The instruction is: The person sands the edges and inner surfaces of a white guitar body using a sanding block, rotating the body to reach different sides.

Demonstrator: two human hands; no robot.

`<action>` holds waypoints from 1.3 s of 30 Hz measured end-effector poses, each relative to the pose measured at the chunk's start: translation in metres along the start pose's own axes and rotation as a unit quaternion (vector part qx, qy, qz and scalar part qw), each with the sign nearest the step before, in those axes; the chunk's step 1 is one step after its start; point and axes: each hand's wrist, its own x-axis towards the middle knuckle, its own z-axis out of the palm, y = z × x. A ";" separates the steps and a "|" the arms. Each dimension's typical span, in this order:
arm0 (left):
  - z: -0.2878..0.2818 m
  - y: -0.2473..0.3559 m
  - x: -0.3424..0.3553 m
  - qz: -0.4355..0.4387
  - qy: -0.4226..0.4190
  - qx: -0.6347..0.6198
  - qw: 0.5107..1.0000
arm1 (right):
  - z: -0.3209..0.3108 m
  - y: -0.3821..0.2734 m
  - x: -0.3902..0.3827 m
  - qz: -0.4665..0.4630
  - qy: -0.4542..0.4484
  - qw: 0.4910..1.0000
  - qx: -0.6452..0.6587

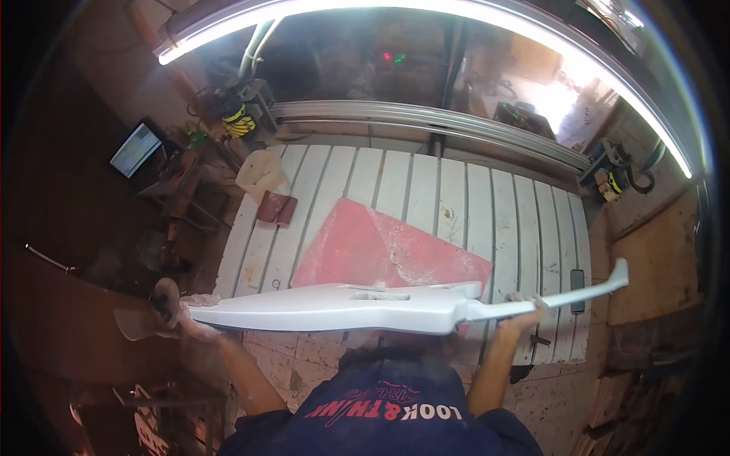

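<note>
Hands [523, 311] gripping | wht guitar [319, 311] | navy shirt [388, 372] w/ red/wht lettering [384, 411]

I hold a white guitar [342, 310], left hand [199, 318] at its body end, right hand [525, 310] on its neck; a pink sheet [376, 247] (powder-dusted) shows beyond it.

Tube light [456, 9]: overhead — blown-out glare
Slatted table [477, 205]: brightly lit
Left side: deep brownish shadow
Background: hazy, soft
Rim: black — edges bowed
</note>
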 end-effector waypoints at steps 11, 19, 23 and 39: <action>-0.032 -0.053 -0.033 -0.127 0.041 -0.180 0.975 | 0.011 -0.118 -0.065 -0.133 -0.267 0.948 0.107; -0.014 -0.111 -0.069 -0.274 0.249 -0.158 0.915 | 0.037 -0.153 -0.080 -0.263 -0.331 0.903 0.076; 0.003 -0.101 -0.065 -0.293 0.177 -0.070 0.937 | 0.035 -0.146 -0.083 -0.238 -0.353 0.899 0.104; -0.139 -0.027 -0.016 -0.140 0.113 -0.049 0.983 | 0.049 -0.045 -0.120 0.000 -0.214 0.970 0.113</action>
